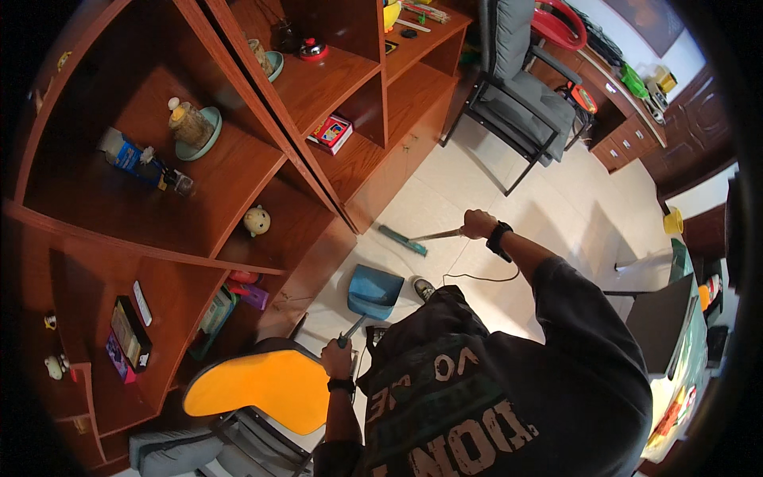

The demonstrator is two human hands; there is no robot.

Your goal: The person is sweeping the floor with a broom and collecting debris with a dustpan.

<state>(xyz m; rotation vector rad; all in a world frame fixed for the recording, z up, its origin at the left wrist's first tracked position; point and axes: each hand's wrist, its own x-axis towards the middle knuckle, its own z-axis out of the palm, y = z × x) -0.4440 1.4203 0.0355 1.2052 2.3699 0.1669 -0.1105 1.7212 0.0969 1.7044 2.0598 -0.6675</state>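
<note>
My right hand (479, 225) grips the handle of a broom (403, 240) with a long green head. The broom head rests on the pale tiled floor (444, 191), close to the base of the wooden shelf unit. Lower in view, my left hand (337, 359) holds the handle of a blue dustpan (374, 289). The dustpan lies on the tiles in front of my feet, its wide mouth facing the broom side. A gap of bare floor separates the pan from the broom head. Whether anything lies inside the pan is too unclear to tell.
A brown wooden shelf unit (310, 262) runs along the left. Beside my left arm stands a yellow-orange board or seat (262, 387). A grey cushioned chair (524, 107) is at the upper right. A thin cable (483, 278) crosses the floor near my shoe (424, 289).
</note>
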